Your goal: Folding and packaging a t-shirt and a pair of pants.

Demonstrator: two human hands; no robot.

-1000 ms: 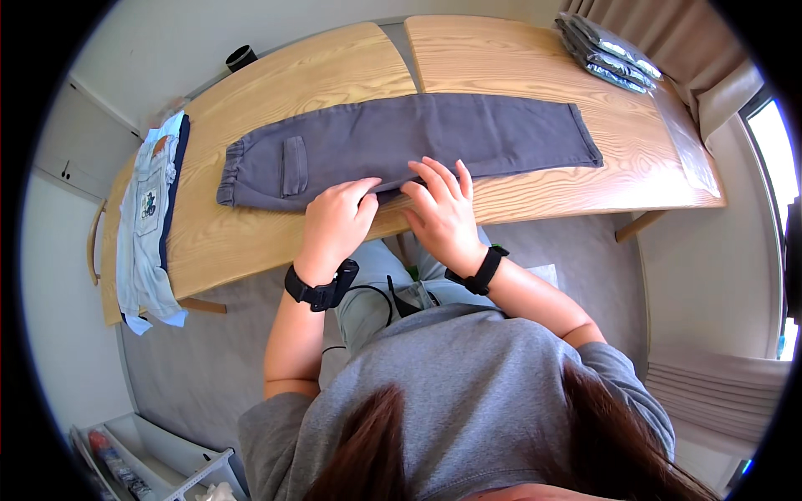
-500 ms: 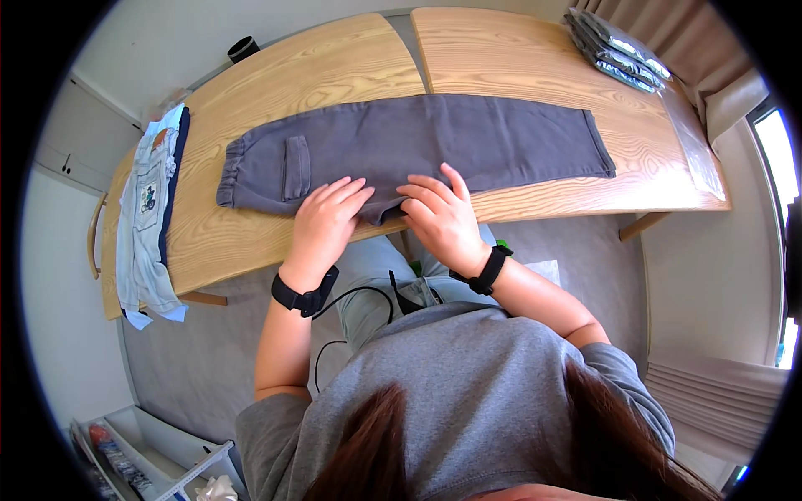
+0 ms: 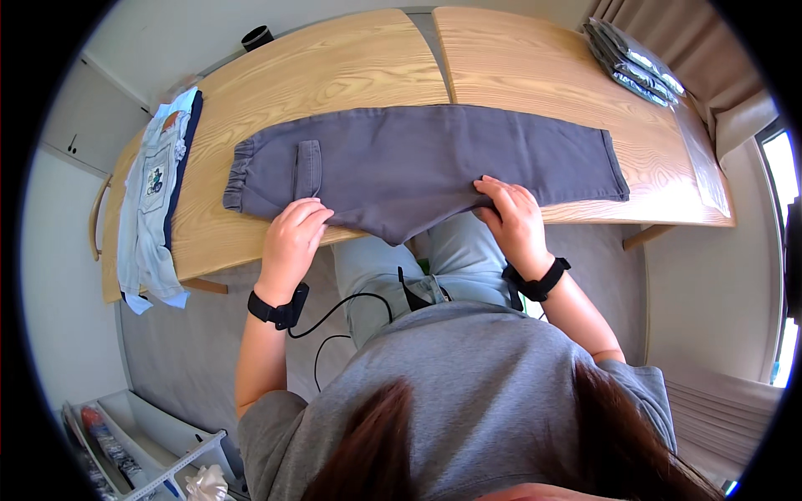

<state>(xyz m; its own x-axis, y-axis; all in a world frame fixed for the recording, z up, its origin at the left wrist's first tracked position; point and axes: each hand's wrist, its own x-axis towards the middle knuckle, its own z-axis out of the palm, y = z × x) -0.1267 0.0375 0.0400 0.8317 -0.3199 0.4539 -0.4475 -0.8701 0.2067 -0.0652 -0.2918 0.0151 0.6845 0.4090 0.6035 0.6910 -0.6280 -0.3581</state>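
Dark grey trousers (image 3: 393,159) lie folded lengthwise on the wooden table, elastic waist at the left and hem at the right. A pocket (image 3: 308,169) shows near the waist. The crotch corner hangs in a point over the table's near edge, in front of my lap. My left hand (image 3: 292,238) pinches the near edge just below the pocket. Farther right, my right hand (image 3: 515,221) grips the near edge of the leg, its thumb low and fingers on top. Part of each hand's grip is hidden by the fingers.
Light blue jeans (image 3: 154,196) with a dark garment beneath drape over the table's left end. A stack of bagged garments (image 3: 635,63) and a clear plastic bag (image 3: 700,159) lie at the right. A black cup (image 3: 256,37) stands behind; a white bin (image 3: 159,442) is at lower left.
My hands have moved apart, the left one leftward and the right one rightward. The crotch fabric, bunched between them before, is now spread flat and reaches farther over the near edge.
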